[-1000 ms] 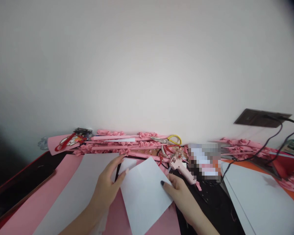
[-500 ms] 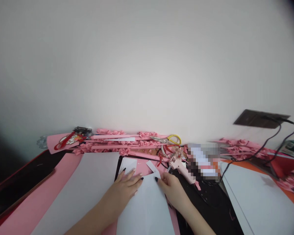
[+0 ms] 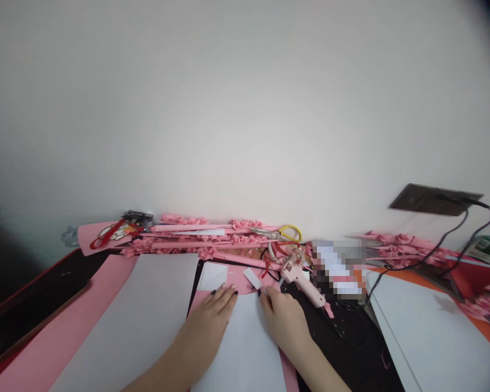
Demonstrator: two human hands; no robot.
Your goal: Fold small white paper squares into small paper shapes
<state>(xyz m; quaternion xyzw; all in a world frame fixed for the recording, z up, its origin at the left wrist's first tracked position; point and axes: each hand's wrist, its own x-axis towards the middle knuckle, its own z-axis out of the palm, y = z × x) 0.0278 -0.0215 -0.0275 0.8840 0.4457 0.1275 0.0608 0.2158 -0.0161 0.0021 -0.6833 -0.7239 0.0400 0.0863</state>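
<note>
A long white sheet of paper [image 3: 245,343] lies over pink paper [image 3: 237,280] in front of me. My left hand [image 3: 206,326] rests flat near the sheet's far left corner, its fingers stretched out. At the far right corner, my right hand [image 3: 286,321] has its thumb and curled fingers closed on the edge of the sheet. Just beyond the fingers are a small white paper piece [image 3: 252,277] and a larger white rectangle [image 3: 213,276], both on the pink paper. A pale pink glue gun [image 3: 304,283] lies to the right of my right hand.
Yellow-handled scissors [image 3: 288,234] lie on pink rolled-paper sticks [image 3: 212,245] along the wall. Another white sheet [image 3: 134,316] is at left, and a white board [image 3: 433,321] at right. Black cables [image 3: 459,239] run from a wall socket [image 3: 428,199].
My left hand has drawn slightly back, its fingers closer together, uncovering the white rectangle. My right hand's fingers have curled in at the sheet's corner, and the sheet has shifted slightly left.
</note>
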